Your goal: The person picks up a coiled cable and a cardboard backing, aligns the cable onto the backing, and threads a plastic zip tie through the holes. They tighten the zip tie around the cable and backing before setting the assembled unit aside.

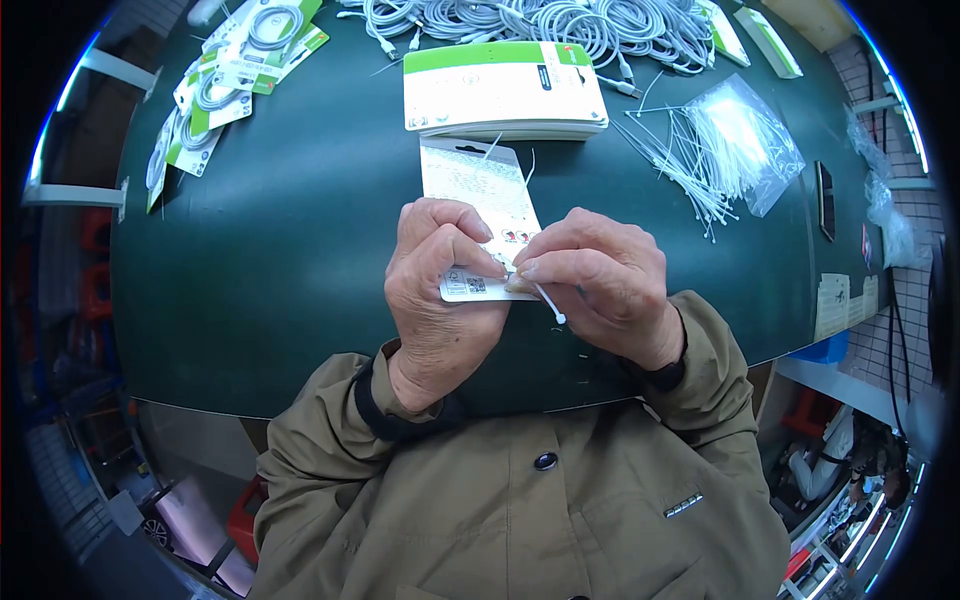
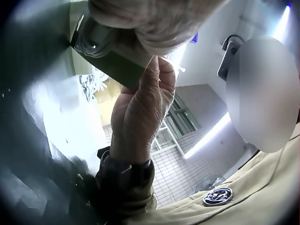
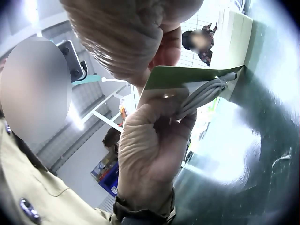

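A white packaging card (image 1: pixel 470 185) lies printed side up under both hands in the head view. A coiled grey cable (image 3: pixel 201 96) sits against its green and white underside in the right wrist view. My left hand (image 1: pixel 435 280) grips the card's lower part, thumb and forefinger bent close to its surface. Opposite it, my right hand (image 1: pixel 605 275) pinches a white cable tie (image 1: pixel 548 300), whose head end sticks out below the fingertips. Thin white tie ends stand up at the card's far end. Fingers hide the spot where the tie meets the card.
Beyond the card stands a stack of green and white cards (image 1: pixel 500 115). Loose grey cables (image 1: pixel 540 25) are heaped behind it. Carded cables (image 1: pixel 265 70) lie far left. A clear bag (image 1: pixel 760 150) of white ties and a phone (image 1: pixel 825 200) are on the right.
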{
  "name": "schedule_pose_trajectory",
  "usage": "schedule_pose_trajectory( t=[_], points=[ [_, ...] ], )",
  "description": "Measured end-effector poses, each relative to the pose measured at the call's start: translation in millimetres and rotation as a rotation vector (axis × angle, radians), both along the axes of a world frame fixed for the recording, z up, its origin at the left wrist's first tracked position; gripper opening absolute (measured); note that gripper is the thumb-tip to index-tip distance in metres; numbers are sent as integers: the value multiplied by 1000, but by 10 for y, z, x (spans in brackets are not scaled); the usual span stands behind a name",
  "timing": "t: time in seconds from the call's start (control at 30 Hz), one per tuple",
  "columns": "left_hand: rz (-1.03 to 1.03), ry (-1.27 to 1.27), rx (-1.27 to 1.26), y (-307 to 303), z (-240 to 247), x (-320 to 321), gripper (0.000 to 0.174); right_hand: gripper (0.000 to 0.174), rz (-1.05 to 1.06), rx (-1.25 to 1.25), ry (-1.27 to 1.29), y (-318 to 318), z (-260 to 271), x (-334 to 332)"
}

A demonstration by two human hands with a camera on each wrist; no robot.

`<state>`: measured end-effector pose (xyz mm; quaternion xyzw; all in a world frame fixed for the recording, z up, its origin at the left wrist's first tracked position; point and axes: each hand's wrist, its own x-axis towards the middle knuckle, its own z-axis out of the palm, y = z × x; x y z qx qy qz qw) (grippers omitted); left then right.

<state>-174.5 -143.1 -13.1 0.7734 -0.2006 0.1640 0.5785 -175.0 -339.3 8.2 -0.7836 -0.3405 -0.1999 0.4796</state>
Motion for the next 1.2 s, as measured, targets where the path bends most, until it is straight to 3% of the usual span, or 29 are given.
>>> schedule_pose_trajectory(
  t=[0.33,0.47,0.63,0.83,0.93,1.0,1.13,1.2],
  points=[
    [32,-27,-1,-21,-32,-6,35,27,0,27,130,6,-66,54],
    [56,-8,-44,-55,-41,0,31,20,21,102,290,26,-59,81],
    [-2,50,-30,-65,67,3,33,9,36,84,430,-21,49,143],
    [-109,42,73,-6,326,61,33,9,112,140,526,-135,108,203],
    [-254,98,56,73,439,140,24,9,99,261,640,-193,217,221],
    [-361,174,41,118,531,174,19,12,199,355,743,-258,311,270],
    [-298,17,232,86,641,274,12,10,321,462,819,-381,282,391],
    [-264,21,160,25,649,328,17,10,359,557,844,-394,207,441]
  ],
)
